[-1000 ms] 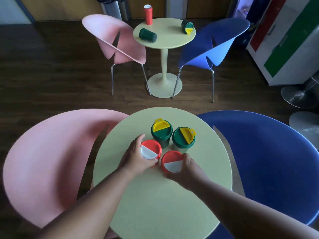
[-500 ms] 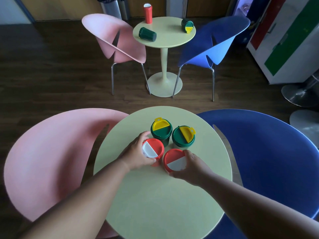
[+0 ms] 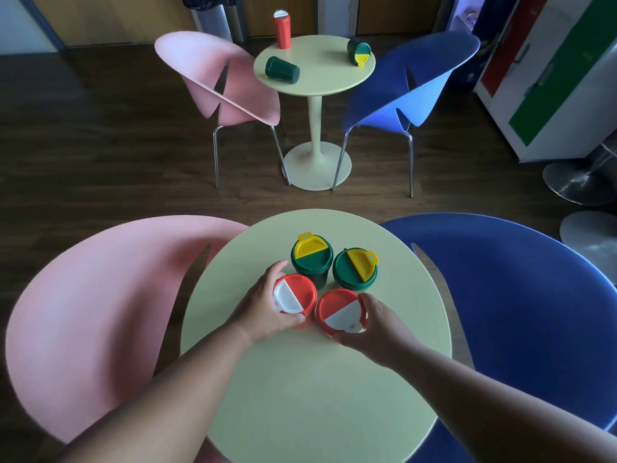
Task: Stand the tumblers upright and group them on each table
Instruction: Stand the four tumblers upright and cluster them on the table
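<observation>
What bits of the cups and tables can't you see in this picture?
All in the head view:
- Left red tumbler: its side is covered by the left hand.
- Right red tumbler: its body is hidden under its own lid and behind the right hand.
- Near table: its leg is hidden under the tabletop.
- Far lying green tumbler: its lid faces away.
- Far red tumbler: too small for lid detail.

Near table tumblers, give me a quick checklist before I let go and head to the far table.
1. Left red plastic tumbler with white-flap lid upright: ok, left hand grips it.
2. Right red tumbler upright: ok, right hand holds it.
3. Two green tumblers with yellow-flap lids upright: ok.
4. All four grouped on the near round pale-green table: ok.
5. Lids sealed: cannot tell.
6. Far table: not ok, two green tumblers lie toppled.
</observation>
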